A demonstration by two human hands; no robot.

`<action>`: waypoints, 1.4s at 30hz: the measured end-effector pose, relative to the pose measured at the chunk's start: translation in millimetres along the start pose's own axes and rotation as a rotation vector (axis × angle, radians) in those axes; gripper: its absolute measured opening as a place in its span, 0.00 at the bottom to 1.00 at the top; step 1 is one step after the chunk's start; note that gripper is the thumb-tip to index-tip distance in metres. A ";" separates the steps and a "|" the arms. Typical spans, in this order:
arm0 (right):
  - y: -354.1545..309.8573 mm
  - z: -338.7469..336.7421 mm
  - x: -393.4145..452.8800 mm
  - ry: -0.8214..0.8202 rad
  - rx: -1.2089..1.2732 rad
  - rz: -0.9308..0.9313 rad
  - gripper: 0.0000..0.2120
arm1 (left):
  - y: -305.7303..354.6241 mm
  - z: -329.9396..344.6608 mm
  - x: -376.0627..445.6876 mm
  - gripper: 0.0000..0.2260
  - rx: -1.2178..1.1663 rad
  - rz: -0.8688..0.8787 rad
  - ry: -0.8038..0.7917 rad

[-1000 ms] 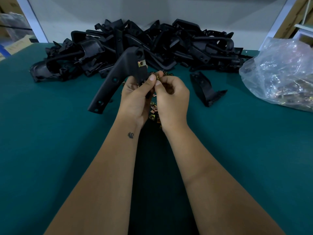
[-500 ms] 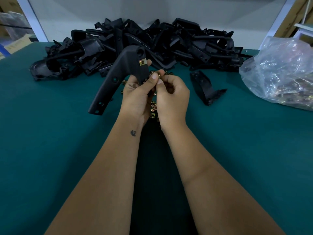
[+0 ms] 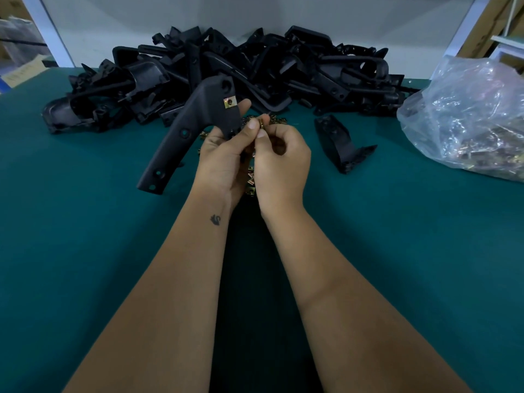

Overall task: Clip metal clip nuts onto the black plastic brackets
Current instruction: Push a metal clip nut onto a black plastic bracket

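My left hand point(image 3: 224, 163) grips a black angled plastic bracket point(image 3: 181, 137) above the green table, its long leg pointing down to the left. One brass clip nut point(image 3: 230, 102) sits clipped on the bracket's upper edge. My right hand point(image 3: 280, 163) pinches a second clip nut point(image 3: 261, 123) between thumb and forefinger, right beside my left thumb and close to the bracket's lower right edge. Several loose clip nuts point(image 3: 251, 182) lie on the table under and behind both hands, partly hidden.
A big heap of black brackets point(image 3: 241, 72) fills the back of the green table point(image 3: 85, 222). A single black bracket point(image 3: 340, 146) lies to the right of my hands. A clear plastic bag of clip nuts point(image 3: 470, 120) sits at the far right.
The bracket has tipped up and shifted slightly. My left forefinger now shows behind the clipped nut, and my right hand's pinched clip nut stays by my left thumb.
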State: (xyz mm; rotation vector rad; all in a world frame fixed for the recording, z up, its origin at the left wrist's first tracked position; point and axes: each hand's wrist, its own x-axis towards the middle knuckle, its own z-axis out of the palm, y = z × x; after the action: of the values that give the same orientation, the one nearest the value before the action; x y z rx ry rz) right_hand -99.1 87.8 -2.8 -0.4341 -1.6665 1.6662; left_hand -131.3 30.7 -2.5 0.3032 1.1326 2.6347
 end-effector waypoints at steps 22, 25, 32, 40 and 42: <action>12.2 -32.2 33.6 -0.083 -0.803 -0.207 0.14 | 16.8 -17.6 15.2 0.07 0.283 -0.055 0.302; 10.3 -22.5 22.1 -0.247 -0.911 -0.354 0.11 | 17.0 -16.5 15.5 0.08 0.236 -0.081 0.308; 16.2 -16.2 19.7 -0.439 -1.181 -0.392 0.14 | 20.3 -17.9 13.0 0.07 -0.039 -0.130 0.321; 14.3 -18.0 25.5 -0.276 -0.474 -0.146 0.06 | 13.9 -11.9 15.0 0.08 -0.018 -0.139 0.356; 12.0 -21.0 29.2 -0.233 -0.272 -0.070 0.09 | 12.0 -10.0 15.4 0.09 0.011 -0.145 0.319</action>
State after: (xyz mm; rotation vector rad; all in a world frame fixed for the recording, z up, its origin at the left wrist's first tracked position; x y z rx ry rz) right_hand -107.4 124.3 -9.1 -0.3148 -2.0681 1.4888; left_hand -150.6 20.8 0.9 -0.1995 1.2100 2.6082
